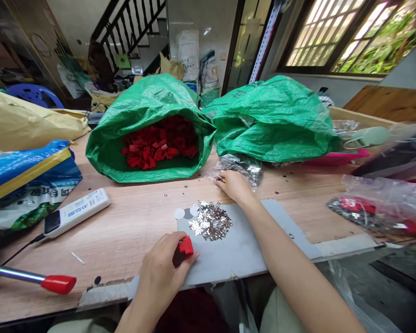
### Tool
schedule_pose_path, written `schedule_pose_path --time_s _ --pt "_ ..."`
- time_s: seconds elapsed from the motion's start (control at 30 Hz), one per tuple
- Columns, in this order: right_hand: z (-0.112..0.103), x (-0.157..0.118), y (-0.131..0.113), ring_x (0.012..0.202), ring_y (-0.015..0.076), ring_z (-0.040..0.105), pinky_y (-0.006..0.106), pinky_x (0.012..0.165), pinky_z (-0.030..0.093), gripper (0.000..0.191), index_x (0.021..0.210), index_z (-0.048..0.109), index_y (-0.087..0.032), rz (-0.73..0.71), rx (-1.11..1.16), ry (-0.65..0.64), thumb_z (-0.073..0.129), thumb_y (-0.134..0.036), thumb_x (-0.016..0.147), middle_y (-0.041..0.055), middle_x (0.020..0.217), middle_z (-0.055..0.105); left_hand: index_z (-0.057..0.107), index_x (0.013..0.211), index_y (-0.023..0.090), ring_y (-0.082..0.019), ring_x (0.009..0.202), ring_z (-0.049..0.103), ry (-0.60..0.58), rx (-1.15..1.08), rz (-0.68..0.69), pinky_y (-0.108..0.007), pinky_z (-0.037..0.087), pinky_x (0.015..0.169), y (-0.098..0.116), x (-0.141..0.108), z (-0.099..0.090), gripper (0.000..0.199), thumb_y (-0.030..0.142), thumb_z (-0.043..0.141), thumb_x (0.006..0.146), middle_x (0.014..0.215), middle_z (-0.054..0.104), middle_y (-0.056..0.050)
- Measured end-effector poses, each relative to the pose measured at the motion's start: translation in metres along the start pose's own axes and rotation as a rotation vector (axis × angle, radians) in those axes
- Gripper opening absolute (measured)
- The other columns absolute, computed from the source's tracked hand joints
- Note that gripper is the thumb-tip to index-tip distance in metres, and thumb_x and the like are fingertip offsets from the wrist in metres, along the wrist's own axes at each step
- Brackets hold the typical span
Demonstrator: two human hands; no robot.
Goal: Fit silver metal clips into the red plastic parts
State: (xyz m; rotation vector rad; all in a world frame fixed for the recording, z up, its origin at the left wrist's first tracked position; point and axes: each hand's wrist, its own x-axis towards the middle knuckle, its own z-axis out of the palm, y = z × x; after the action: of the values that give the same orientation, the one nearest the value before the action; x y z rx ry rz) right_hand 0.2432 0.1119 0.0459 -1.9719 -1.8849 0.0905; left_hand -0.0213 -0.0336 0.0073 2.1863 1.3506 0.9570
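My left hand [164, 266] is closed round a small red plastic piece [186, 245], pinched between thumb and fingers above the grey mat's near left part. Just beyond it, a pile of small silvery metal pieces [211, 221] lies on the grey mat [239, 254]. My right hand [236, 186] reaches over the mat, its fingers pinched at the edge of a clear plastic bag [247, 169] of metal parts. A thin yellowish thing [222, 179] shows at those fingertips; its kind is too small to tell.
A green woven sack [142, 97] full of red pieces [159, 143] lies open behind; another green sack [273, 115] sits beside it. At left are a white device [78, 212] with a cable and a red-tipped metal lever [58, 284]. A clear bag [374, 208] rests at right.
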Motion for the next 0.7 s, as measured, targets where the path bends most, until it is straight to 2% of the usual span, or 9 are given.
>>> schedule_pose_path --time_s 0.13,0.27,0.4,0.5,0.6,0.7 --pt "-0.005 -0.002 0.004 0.071 0.023 0.059 0.03 0.061 0.031 0.013 0.068 0.067 -0.02 0.039 0.037 0.076 0.063 -0.02 0.08 0.0083 0.073 0.069 0.062 0.103 0.024 -0.018 0.071 0.065 0.002 -0.086 -0.101 -0.027 0.051 0.062 0.005 0.001 -0.003 0.019 0.032 0.066 0.086 0.084 0.069 -0.001" --pt "-0.011 -0.005 0.009 0.062 0.018 0.052 0.028 0.059 0.031 0.018 0.061 0.061 -0.019 0.069 0.164 0.118 0.061 -0.025 0.078 0.0036 0.061 0.062 0.062 0.099 0.023 -0.013 0.056 0.056 0.024 -0.273 -0.275 -0.024 0.047 0.054 0.011 0.004 -0.006 0.022 0.037 0.068 0.083 0.073 0.064 0.003" --pt "-0.013 -0.008 0.001 0.057 0.0152 0.051 0.026 0.054 0.036 0.023 0.074 0.066 -0.017 0.104 0.331 0.14 0.056 -0.036 0.081 0.0024 0.065 0.063 0.06 0.099 0.021 -0.012 0.056 0.057 0.062 -0.498 -0.445 -0.024 0.051 0.054 0.015 0.009 -0.012 0.033 0.044 0.07 0.078 0.079 0.066 0.001" --pt "-0.011 -0.014 -0.01 0.054 0.0142 0.05 0.025 0.05 0.039 0.03 0.087 0.069 -0.015 0.093 0.415 0.096 0.053 -0.041 0.082 0.0034 0.071 0.066 0.057 0.099 0.022 -0.011 0.056 0.055 0.089 -0.647 -0.56 -0.023 0.052 0.052 0.017 0.013 -0.017 0.038 0.047 0.073 0.075 0.08 0.064 0.002" --pt "-0.011 -0.023 -0.016 0.054 0.0149 0.052 0.026 0.05 0.041 0.036 0.099 0.072 -0.014 0.072 0.416 0.042 0.054 -0.041 0.081 0.0034 0.071 0.067 0.056 0.095 0.021 -0.01 0.056 0.055 0.075 -0.723 -0.556 -0.021 0.051 0.05 0.017 0.015 -0.021 0.037 0.047 0.073 0.076 0.08 0.063 0.002" --pt "-0.016 -0.038 -0.007 0.055 0.0172 0.055 0.027 0.052 0.042 0.036 0.103 0.074 -0.015 0.089 0.348 0.009 0.053 -0.034 0.082 0.003 0.068 0.068 0.056 0.097 0.021 -0.009 0.056 0.055 0.071 -0.701 -0.5 -0.021 0.051 0.051 0.014 0.013 -0.021 0.034 0.045 0.071 0.078 0.082 0.064 0.002"
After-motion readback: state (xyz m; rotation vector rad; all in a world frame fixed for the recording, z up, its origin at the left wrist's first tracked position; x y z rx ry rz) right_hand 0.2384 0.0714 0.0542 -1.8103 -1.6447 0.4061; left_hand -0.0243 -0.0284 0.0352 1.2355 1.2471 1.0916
